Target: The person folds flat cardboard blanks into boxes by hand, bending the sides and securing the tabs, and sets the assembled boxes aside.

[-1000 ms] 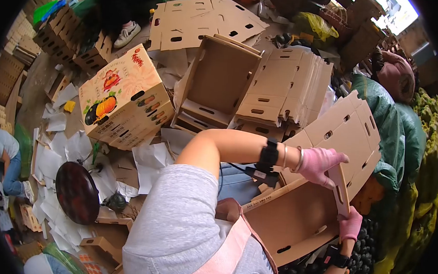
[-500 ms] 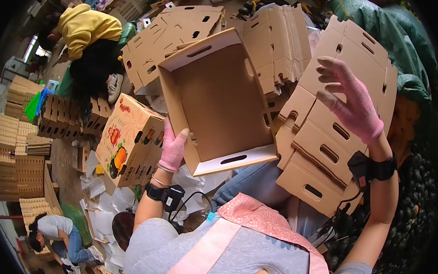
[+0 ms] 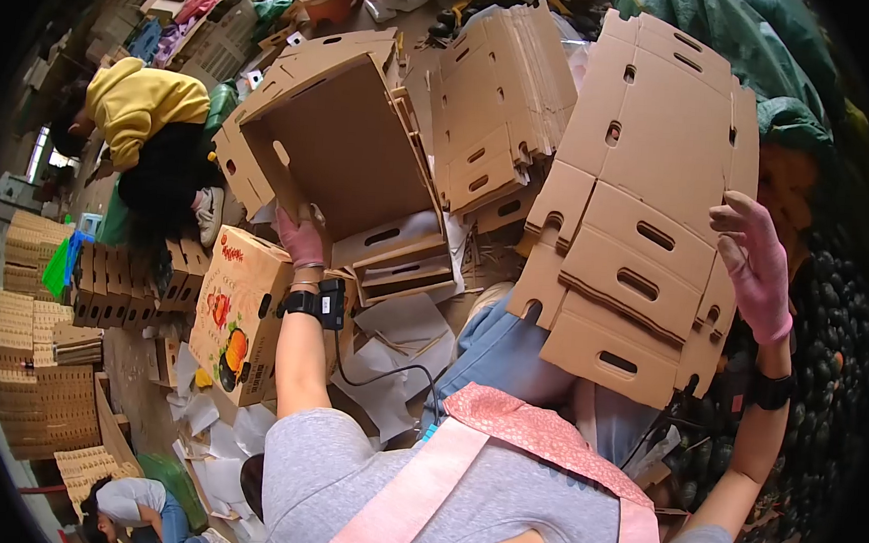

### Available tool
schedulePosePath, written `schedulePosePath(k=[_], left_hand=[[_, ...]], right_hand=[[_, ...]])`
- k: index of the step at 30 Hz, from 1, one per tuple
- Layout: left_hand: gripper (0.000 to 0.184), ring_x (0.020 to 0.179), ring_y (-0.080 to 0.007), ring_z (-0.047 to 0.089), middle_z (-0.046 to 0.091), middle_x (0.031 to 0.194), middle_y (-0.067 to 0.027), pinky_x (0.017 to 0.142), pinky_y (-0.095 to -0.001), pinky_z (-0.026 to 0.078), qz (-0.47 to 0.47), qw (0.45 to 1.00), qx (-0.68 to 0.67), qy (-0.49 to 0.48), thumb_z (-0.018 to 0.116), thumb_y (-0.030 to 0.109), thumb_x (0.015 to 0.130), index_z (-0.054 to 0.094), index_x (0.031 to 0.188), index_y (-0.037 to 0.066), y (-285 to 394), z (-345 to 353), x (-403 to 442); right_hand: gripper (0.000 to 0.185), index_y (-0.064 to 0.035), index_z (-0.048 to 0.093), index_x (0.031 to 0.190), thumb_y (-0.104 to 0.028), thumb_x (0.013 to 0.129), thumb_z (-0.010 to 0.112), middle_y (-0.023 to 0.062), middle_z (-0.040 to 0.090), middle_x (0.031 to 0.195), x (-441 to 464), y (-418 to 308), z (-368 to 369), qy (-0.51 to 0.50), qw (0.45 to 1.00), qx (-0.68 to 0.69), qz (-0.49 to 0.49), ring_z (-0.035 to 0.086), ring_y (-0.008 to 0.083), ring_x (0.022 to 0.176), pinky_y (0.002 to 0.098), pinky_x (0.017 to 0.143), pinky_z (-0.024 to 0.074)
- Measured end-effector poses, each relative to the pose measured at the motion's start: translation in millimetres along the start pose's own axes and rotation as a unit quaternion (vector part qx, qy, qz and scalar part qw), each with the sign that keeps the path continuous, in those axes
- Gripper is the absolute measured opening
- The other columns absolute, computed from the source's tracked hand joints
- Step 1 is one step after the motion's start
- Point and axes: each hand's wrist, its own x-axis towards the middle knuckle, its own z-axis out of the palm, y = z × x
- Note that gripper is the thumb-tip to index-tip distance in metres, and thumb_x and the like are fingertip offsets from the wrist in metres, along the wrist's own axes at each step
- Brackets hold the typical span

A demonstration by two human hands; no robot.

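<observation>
My left hand [image 3: 300,238], in a pink glove, grips the near left wall of a folded cardboard box [image 3: 353,147]. The box has no lid, its inside faces me, and it rests tilted over other cardboard at the upper left. My right hand [image 3: 756,261], also gloved, is at the right edge of a stack of flat cardboard blanks [image 3: 648,195]. Its fingers are bent but apart, with nothing held in them; I cannot tell whether the fingertips touch the stack. The blanks have oval hand slots and lean by my legs.
A printed carton [image 3: 238,319] stands left of my left arm. More flat cardboard [image 3: 495,96] is stacked ahead. Dark round produce [image 3: 815,394] lies at the right, below green sheeting [image 3: 727,41]. Two people [image 3: 151,105] work at the left. White paper [image 3: 405,344] litters the floor.
My left hand has carried the folded box leftward and away from me, onto the cardboard there. My right hand has moved lower and to the right, beside the blanks' edge.
</observation>
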Motion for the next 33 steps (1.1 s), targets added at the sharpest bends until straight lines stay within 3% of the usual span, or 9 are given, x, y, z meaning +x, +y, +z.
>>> schedulePosePath(k=[5, 9, 12, 15, 17, 21, 24, 28, 33], left_hand=[[0.055, 0.108, -0.0250, 0.055, 0.053, 0.127, -0.0149, 0.094, -0.0325, 0.041, 0.025, 0.995, 0.092, -0.021, 0.057, 0.015, 0.090, 0.034, 0.139, 0.005, -31, 8, -6], [0.099, 0.133, -0.0344, 0.031, 0.032, 0.142, -0.0224, 0.109, -0.0378, 0.026, -0.249, 0.861, 0.432, -0.102, 0.067, 0.036, 0.081, -0.003, 0.147, 0.014, -13, 24, -15], [0.102, 0.134, -0.0379, 0.027, 0.026, 0.143, -0.0255, 0.109, -0.0428, 0.025, -0.266, 0.882, 0.375, -0.103, 0.070, 0.036, 0.078, -0.002, 0.147, 0.014, -34, 18, -17], [0.102, 0.136, -0.0397, 0.021, 0.017, 0.147, -0.0236, 0.110, -0.0487, 0.023, -0.098, 0.848, 0.521, 0.000, 0.071, 0.032, 0.076, 0.001, 0.147, 0.016, 5, 36, -35], [0.101, 0.136, -0.0402, 0.017, 0.018, 0.147, -0.0197, 0.110, -0.0513, 0.022, 0.151, 0.877, 0.456, -0.030, 0.075, 0.029, 0.070, 0.011, 0.147, 0.021, 15, 42, -56], [0.040, 0.116, -0.0375, 0.049, 0.054, 0.121, -0.0204, 0.102, -0.0413, 0.038, 0.304, 0.894, 0.052, -0.325, 0.062, 0.024, 0.085, 0.056, 0.121, 0.006, 104, 100, -102], [0.056, 0.123, -0.0430, 0.041, 0.046, 0.129, -0.0292, 0.106, -0.0412, 0.033, 0.212, 0.858, -0.089, -0.460, 0.055, 0.040, 0.089, 0.049, 0.121, -0.005, 178, 155, -133], [0.087, 0.134, -0.0447, 0.025, 0.023, 0.139, -0.0401, 0.110, -0.0397, 0.025, 0.093, 0.793, 0.120, -0.590, 0.048, 0.059, 0.085, 0.032, 0.134, -0.011, 231, 194, -149], [0.078, 0.131, -0.0357, 0.037, 0.039, 0.138, -0.0268, 0.107, -0.0375, 0.030, 0.036, 0.781, 0.064, -0.620, 0.053, 0.056, 0.085, 0.041, 0.131, -0.006, 249, 179, -138]], right_hand=[[0.038, -0.0015, 0.042, 0.130, -0.007, 0.093, 0.051, 0.0073, 0.056, 0.112, -42, 28, -24, 0.093, 0.990, 0.077, 0.070, 0.052, 0.0129, 0.100, 0.0274, 0.093, 0.0400], [0.039, -0.0017, 0.042, 0.131, -0.007, 0.093, 0.051, 0.0081, 0.054, 0.117, -72, 58, -32, 0.234, 0.967, 0.053, 0.091, 0.052, 0.0139, 0.105, 0.0269, 0.095, 0.0391], [0.045, -0.0050, 0.041, 0.133, -0.011, 0.092, 0.056, 0.0103, 0.053, 0.122, -92, 80, -35, 0.277, 0.948, -0.040, 0.149, 0.052, 0.0164, 0.109, 0.0282, 0.097, 0.0395], [0.052, -0.0117, 0.041, 0.135, -0.017, 0.089, 0.062, 0.0142, 0.050, 0.127, -140, 115, -40, 0.241, 0.892, -0.144, 0.354, 0.054, 0.0203, 0.108, 0.0312, 0.094, 0.0433], [0.055, -0.0102, 0.042, 0.135, -0.021, 0.086, 0.065, 0.0174, 0.053, 0.124, -154, 124, -38, 0.201, 0.890, -0.165, 0.374, 0.055, 0.0223, 0.108, 0.0330, 0.094, 0.0432], [0.059, -0.0035, 0.039, 0.135, -0.029, 0.088, 0.063, 0.0223, 0.053, 0.126, -140, 135, -29, 0.120, 0.875, -0.213, 0.418, 0.053, 0.0277, 0.115, 0.0337, 0.095, 0.0423], [0.058, 0.0047, 0.039, 0.133, -0.028, 0.090, 0.061, 0.0195, 0.055, 0.124, -113, 146, -28, 0.095, 0.920, -0.104, 0.365, 0.054, 0.0243, 0.113, 0.0318, 0.094, 0.0426], [0.047, 0.0057, 0.049, 0.122, -0.026, 0.089, 0.061, 0.0169, 0.062, 0.110, -99, 149, -32, 0.039, 0.938, -0.124, 0.320, 0.059, 0.0226, 0.101, 0.0322, 0.087, 0.0453], [0.027, 0.0024, 0.059, 0.110, -0.013, 0.089, 0.051, 0.0178, 0.065, 0.103, -100, 143, -49, 0.054, 0.932, -0.140, 0.331, 0.062, 0.0278, 0.096, 0.0328, 0.083, 0.0466]])
